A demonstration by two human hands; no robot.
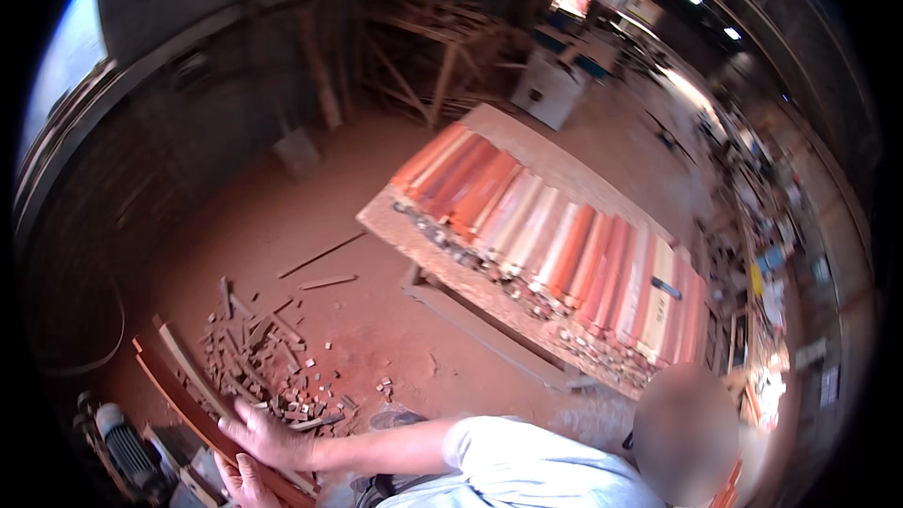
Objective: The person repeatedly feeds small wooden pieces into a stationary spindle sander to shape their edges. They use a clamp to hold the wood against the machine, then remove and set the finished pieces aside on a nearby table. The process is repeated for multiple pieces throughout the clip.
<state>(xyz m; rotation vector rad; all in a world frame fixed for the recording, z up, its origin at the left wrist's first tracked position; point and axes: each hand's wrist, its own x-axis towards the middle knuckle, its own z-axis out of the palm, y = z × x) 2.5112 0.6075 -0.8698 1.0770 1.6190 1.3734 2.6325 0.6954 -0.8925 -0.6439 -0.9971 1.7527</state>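
Observation:
At the lower left, my right hand (pixel 273 435) reaches in from a pale short sleeve, its fingers over a long light-brown wooden strip (pixel 191 367). Just below it, my left hand (pixel 246 482) is closed round a reddish-brown wooden strip (pixel 174 390), thumb on top. The two strips lie almost side by side and slant up to the left. Where the palms meet the wood is hidden, and motion blur softens the fingers.
Wood offcuts (pixel 254 348) litter the dusty floor beyond my hands. A motor (pixel 127 442) stands at lower left. Many red, orange and pale strips (pixel 555 235) lie on a board-topped table (pixel 390 221). A person's blurred head (pixel 687 437) shows at lower right. Behind is a timber rack (pixel 442 80).

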